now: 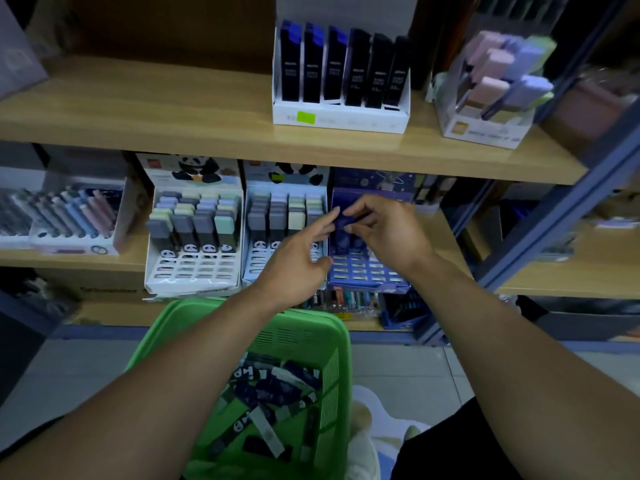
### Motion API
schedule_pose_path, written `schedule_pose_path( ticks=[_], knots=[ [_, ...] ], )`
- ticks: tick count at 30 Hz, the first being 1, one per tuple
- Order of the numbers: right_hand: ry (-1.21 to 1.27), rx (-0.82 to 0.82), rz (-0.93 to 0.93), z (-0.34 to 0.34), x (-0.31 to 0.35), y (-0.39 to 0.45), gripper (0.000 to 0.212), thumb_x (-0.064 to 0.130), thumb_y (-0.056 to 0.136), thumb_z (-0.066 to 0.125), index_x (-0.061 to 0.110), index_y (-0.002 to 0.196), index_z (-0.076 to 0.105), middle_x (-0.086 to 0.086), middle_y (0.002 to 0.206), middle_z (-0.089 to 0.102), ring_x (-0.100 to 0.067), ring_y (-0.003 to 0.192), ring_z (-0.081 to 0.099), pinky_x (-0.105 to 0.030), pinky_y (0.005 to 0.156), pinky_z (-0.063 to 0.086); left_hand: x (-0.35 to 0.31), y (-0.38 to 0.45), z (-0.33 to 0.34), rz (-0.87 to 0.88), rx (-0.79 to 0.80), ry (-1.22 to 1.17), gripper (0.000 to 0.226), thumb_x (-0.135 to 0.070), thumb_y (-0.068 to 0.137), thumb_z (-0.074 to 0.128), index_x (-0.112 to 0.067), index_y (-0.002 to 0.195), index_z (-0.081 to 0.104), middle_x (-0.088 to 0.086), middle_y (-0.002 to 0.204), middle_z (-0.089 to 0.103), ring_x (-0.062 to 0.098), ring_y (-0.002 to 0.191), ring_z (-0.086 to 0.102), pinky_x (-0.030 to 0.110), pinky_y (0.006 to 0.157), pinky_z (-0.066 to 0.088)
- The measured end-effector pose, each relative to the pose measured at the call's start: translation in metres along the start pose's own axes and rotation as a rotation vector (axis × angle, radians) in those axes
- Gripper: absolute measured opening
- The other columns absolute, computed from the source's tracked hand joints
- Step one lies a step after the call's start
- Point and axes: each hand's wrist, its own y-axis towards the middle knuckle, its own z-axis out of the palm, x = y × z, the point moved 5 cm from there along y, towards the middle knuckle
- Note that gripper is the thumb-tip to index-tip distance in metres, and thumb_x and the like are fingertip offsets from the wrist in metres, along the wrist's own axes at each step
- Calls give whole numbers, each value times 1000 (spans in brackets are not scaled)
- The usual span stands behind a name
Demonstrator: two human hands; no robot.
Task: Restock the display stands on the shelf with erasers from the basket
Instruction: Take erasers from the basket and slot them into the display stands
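A green basket (166, 334) sits low in front of me with several dark blue and white erasers (273, 393) inside. On the middle shelf stand three tiered display stands: a white one (194, 271), a pale blue one (256, 271) and a dark blue one (367, 277). My right hand (384, 230) pinches a dark blue eraser (348, 221) over the dark blue stand's upper rows. My left hand (301, 265) reaches beside it with fingers extended, its fingertips touching the same eraser.
The upper shelf (173, 112) carries a white box of dark pens (341, 74) and a stand of pastel items (491, 84). A tray of pastel pens (72, 216) stands left of the stands. A blue metal upright (554, 209) rises at the right.
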Motion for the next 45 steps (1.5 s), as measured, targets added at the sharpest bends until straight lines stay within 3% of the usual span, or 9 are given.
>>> schedule_pose_path(
  ticks=[4,11,17,20,23,26,30,35,45],
  knots=[
    [-21,16,13,5,-7,0,15,4,91,70,14,101,67,16,80,61,-1,75,65,-7,61,45,12,9,7,-11,13,27,76,-9,97,56,-54,150,24,-5,156,40,19,91,45,29,81,42],
    [-12,18,-3,7,-13,2,14,4,91,69,16,99,66,11,84,65,-9,82,69,-21,68,55,18,15,11,-25,0,7,75,-12,96,60,-53,150,27,-5,156,40,19,90,43,14,72,39],
    [57,36,46,5,-24,1,16,5,90,70,20,95,65,6,91,70,-9,79,70,-28,71,57,14,13,12,-24,-14,40,71,-16,96,60,-51,150,29,-6,153,44,20,89,49,27,79,51],
    [47,-9,39,3,-24,2,12,12,91,72,21,98,71,8,89,70,-7,79,68,-20,70,54,10,12,12,-22,-24,76,73,-15,97,59,-48,152,26,-6,157,39,16,99,56,29,87,47],
    [-69,-68,-8,2,-20,6,15,19,90,74,20,105,77,7,92,70,-9,84,66,-24,78,54,2,10,10,-9,-27,158,75,-12,97,58,-43,155,22,-5,162,28,16,138,43,27,108,37],
    [-115,-50,26,5,-22,8,16,18,91,72,18,106,77,4,93,75,-8,83,67,-28,80,56,-7,9,9,5,-30,285,73,-12,98,57,-35,157,22,-3,162,28,22,136,45,30,111,33],
    [-120,-104,74,6,-25,10,9,15,90,73,17,99,75,12,78,68,-3,74,64,-24,72,54,-12,14,8,42,-69,419,73,-12,96,57,-27,158,23,2,158,36,18,144,30,26,114,25],
    [-177,-57,110,13,-31,13,7,13,90,73,17,95,75,5,82,72,-5,73,64,-23,70,54,-10,24,14,62,-60,527,70,-18,94,59,-16,157,28,5,147,47,22,137,36,33,112,31],
    [-230,-81,36,1,-14,10,14,14,94,68,19,102,78,10,86,74,7,64,57,-4,64,43,-13,19,10,73,-114,424,59,-19,95,60,-16,150,42,4,139,52,20,131,41,30,108,34]
  ],
)
